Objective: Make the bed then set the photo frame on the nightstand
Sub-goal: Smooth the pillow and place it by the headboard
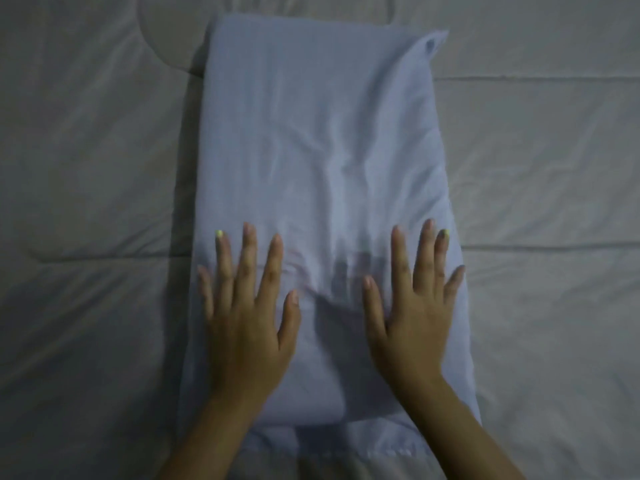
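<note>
Pillow (pixel 322 188) centre of bed (pixel 86 150), long axis 12–6. Left hand (pixel 242 313), right hand (pixel 415 306) flat on 6 o'clock end, fingers splayed, gripping nothing. Both equally near; smoothing runs toward 12.

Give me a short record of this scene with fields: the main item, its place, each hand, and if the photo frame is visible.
main item: pale blue pillow, wrinkled in the middle
place: lies on the grey quilted bedcover
left hand: flat on the pillow, fingers spread, holds nothing
right hand: flat on the pillow, fingers spread, holds nothing
photo frame: not in view
nightstand: not in view
</note>
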Tool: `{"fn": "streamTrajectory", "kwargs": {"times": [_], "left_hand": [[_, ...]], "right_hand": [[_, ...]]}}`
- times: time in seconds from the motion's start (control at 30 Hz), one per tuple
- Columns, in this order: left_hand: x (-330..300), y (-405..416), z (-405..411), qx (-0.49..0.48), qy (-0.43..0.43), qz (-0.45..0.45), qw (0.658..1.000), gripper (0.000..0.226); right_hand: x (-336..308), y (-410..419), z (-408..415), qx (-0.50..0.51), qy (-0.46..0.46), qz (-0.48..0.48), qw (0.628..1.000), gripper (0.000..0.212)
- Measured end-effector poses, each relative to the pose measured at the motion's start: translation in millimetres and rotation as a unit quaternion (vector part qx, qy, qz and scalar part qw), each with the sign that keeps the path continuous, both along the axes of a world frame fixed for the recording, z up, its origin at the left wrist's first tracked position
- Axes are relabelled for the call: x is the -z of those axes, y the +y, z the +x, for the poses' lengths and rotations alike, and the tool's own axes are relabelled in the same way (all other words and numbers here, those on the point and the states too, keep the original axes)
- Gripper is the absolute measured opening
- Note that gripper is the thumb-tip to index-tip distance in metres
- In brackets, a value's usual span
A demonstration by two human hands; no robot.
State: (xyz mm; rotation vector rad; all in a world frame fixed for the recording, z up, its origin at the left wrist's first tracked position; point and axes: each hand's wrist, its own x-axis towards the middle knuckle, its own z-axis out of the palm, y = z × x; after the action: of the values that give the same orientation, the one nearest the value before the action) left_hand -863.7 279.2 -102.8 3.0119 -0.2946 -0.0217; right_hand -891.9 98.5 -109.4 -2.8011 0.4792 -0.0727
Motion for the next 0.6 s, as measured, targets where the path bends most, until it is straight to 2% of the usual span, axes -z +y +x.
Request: {"fn": "streamTrajectory", "kwargs": {"times": [0.1,0.13,0.2,0.27,0.33,0.4,0.43,0.47,0.53,0.6], "left_hand": [[12,11,-16,0.051,0.087,0.071,0.992,0.06],[12,11,-17,0.042,0.099,0.052,0.993,0.06],[-4,4,-4,0.0,0.024,-0.034,0.999,0.061],[-23,-5,18,-0.033,-0.055,-0.122,0.99,0.061],[-20,-5,34,-0.011,-0.057,-0.096,0.994,0.062],[-3,-7,38,0.031,0.03,0.007,0.999,0.061],[4,-8,35,0.033,0.063,0.028,0.997,0.062],[8,-10,36,0.026,0.059,0.018,0.998,0.062],[-1,-17,57,0.01,-0.025,-0.037,0.999,0.061],[-10,-22,87,0.019,-0.063,-0.048,0.997,0.062]], "right_hand": [[14,1,-26,-0.101,0.118,-0.062,0.986,0.066],[17,1,-28,-0.096,0.129,-0.054,0.986,0.067],[3,2,-10,-0.026,0.077,-0.029,0.996,0.067],[-18,0,14,0.023,-0.011,-0.008,1.0,0.067],[-15,-3,22,-0.027,-0.023,-0.019,0.999,0.066],[3,0,20,-0.101,0.064,-0.037,0.992,0.065],[11,2,18,-0.107,0.085,-0.028,0.99,0.065],[12,3,21,-0.089,0.077,-0.016,0.993,0.065],[-3,5,45,-0.019,0.01,0.016,1.0,0.065],[-14,1,71,-0.012,-0.043,-0.004,0.999,0.065]]}}
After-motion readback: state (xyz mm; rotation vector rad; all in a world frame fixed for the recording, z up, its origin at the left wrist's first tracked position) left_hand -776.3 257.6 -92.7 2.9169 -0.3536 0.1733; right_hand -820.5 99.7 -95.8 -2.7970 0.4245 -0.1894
